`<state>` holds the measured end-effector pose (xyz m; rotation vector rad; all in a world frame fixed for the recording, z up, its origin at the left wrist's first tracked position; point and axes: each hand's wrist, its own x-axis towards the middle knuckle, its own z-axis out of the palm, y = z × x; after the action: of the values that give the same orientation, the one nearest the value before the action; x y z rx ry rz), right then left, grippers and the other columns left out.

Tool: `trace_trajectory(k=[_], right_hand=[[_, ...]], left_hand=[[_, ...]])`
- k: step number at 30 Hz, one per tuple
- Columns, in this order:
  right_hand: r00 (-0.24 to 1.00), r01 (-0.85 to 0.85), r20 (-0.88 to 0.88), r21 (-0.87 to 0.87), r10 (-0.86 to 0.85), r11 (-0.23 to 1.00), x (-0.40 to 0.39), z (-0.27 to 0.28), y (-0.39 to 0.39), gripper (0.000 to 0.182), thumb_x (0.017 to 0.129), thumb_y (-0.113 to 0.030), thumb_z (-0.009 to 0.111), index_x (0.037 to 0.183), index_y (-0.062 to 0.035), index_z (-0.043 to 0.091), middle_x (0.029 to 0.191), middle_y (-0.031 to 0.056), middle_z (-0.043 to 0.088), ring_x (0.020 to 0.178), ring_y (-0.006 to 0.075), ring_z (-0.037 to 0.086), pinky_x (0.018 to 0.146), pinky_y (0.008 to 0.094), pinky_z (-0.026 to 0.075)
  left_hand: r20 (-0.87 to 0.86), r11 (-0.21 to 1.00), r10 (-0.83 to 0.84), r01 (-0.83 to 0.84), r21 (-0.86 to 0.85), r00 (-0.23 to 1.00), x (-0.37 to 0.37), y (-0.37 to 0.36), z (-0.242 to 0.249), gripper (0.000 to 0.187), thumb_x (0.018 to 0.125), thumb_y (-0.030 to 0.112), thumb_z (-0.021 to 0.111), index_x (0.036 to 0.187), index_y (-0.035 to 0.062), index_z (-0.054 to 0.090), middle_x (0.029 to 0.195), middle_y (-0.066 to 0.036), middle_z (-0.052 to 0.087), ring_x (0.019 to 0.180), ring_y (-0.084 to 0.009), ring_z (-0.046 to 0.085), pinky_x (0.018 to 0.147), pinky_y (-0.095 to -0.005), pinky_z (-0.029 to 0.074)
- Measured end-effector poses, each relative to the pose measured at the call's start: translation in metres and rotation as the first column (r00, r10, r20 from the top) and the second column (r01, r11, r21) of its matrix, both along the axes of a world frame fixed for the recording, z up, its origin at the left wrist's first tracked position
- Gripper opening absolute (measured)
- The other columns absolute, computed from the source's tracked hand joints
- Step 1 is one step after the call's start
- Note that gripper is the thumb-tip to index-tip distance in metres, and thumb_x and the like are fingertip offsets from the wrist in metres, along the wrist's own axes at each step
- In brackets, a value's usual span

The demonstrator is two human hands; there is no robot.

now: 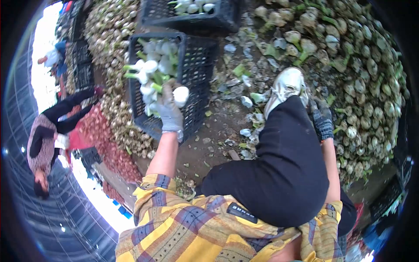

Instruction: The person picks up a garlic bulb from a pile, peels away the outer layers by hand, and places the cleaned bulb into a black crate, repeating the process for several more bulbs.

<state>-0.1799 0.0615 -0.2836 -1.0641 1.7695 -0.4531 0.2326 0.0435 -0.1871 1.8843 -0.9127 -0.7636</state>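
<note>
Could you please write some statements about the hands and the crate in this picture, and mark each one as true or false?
1. The left hand and the right hand both wear gloves. True.
2. The left hand holds a white bulb by a dark crate. True.
3. The right hand is inside that crate. False: it is down beside the white shoe.
4. The crate near the left hand is empty. False: white bulbs lie in it.
5. A heap of bulbs lies on the picture's right side. True.
</note>
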Motion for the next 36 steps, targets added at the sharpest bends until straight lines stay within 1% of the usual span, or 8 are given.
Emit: trace_trajectory(k=[4,7,9,18,22,24,32,36], right_hand=[[0.976,-0.125,-0.161,0.128,0.145,0.984,-0.029,-0.056,0.022,0.027,0.084,-0.023,0.059,0.102,-0.0033,0.062,0.084,0.0118,0.066,0.074,0.0220,0.061,0.072,0.0327,0.048],[0.968,-0.165,-0.174,0.086,0.178,0.982,-0.043,-0.065,0.031,0.025,0.084,-0.021,0.060,0.102,-0.0032,0.062,0.086,0.0123,0.066,0.077,0.0230,0.062,0.074,0.0328,0.047],[0.963,-0.189,-0.183,0.054,0.196,0.980,-0.045,-0.070,0.032,0.025,0.083,-0.020,0.061,0.101,-0.0031,0.062,0.087,0.0126,0.066,0.079,0.0237,0.062,0.075,0.0329,0.047],[0.968,-0.180,-0.175,0.014,0.180,0.983,-0.045,-0.056,0.002,0.034,0.084,-0.018,0.060,0.114,-0.0009,0.056,0.114,0.0175,0.058,0.103,0.0263,0.057,0.090,0.0337,0.042],[0.901,-0.322,-0.347,-0.135,0.260,0.937,-0.047,-0.011,-0.037,0.044,0.075,-0.017,0.063,0.117,-0.0097,0.055,0.114,0.0192,0.056,0.106,0.0355,0.052,0.092,0.0398,0.041],[0.905,-0.285,-0.387,-0.243,0.176,0.927,-0.062,-0.025,-0.053,0.040,0.077,-0.020,0.061,0.115,-0.0093,0.056,0.113,0.0185,0.057,0.106,0.0348,0.052,0.092,0.0389,0.041],[0.750,-0.295,-0.656,-0.447,-0.085,0.845,-0.065,-0.007,-0.146,0.049,0.078,-0.028,0.063,0.120,-0.0069,0.049,0.123,0.0220,0.048,0.114,0.0353,0.047,0.098,0.0418,0.037],[0.843,0.025,-0.516,-0.247,-0.153,0.969,-0.053,-0.039,-0.187,0.056,0.073,-0.030,0.067,0.121,-0.0070,0.048,0.117,0.0206,0.053,0.108,0.0354,0.051,0.093,0.0399,0.041]], left_hand=[[0.058,0.944,0.319,-0.322,0.065,0.946,0.087,0.060,-0.015,0.034,0.088,0.023,0.055,0.110,-0.0033,0.054,0.097,-0.008,0.058,0.085,-0.0135,0.054,0.075,-0.0261,0.045],[0.823,0.949,-0.031,-0.243,0.202,0.567,0.095,0.070,-0.010,0.058,0.076,0.027,0.067,0.120,-0.0047,0.046,0.117,-0.022,0.051,0.113,-0.0302,0.048,0.096,-0.0369,0.036],[0.834,0.985,-0.076,-0.088,0.148,0.547,0.066,0.054,-0.007,0.063,0.077,0.030,0.066,0.124,-0.0035,0.042,0.120,-0.021,0.047,0.117,-0.0333,0.041,0.101,-0.0397,0.030],[0.413,0.888,-0.348,0.437,-0.142,0.842,-0.143,-0.045,-0.051,0.040,0.076,0.018,0.065,0.112,0.0053,0.056,0.115,-0.017,0.053,0.114,-0.0321,0.047,0.098,-0.0393,0.035],[0.318,0.716,-0.615,0.680,-0.156,0.721,-0.206,-0.070,-0.088,0.028,0.082,0.011,0.060,0.109,0.0043,0.058,0.115,-0.015,0.054,0.111,-0.0262,0.050,0.094,-0.0354,0.039],[-0.076,0.717,-0.696,0.686,-0.123,0.714,-0.226,-0.076,-0.104,0.025,0.085,0.010,0.058,0.108,0.0017,0.057,0.112,-0.012,0.056,0.107,-0.0209,0.052,0.092,-0.0306,0.040],[-0.308,0.740,-0.642,0.672,-0.009,0.703,-0.263,-0.079,-0.119,0.025,0.085,0.016,0.056,0.103,-0.0003,0.059,0.103,-0.014,0.059,0.098,-0.0249,0.056,0.088,-0.0318,0.042],[-0.367,0.716,-0.640,0.697,0.035,0.675,-0.274,-0.075,-0.124,0.027,0.086,0.017,0.055,0.106,-0.0010,0.058,0.106,-0.014,0.059,0.100,-0.0223,0.056,0.090,-0.0309,0.041]])
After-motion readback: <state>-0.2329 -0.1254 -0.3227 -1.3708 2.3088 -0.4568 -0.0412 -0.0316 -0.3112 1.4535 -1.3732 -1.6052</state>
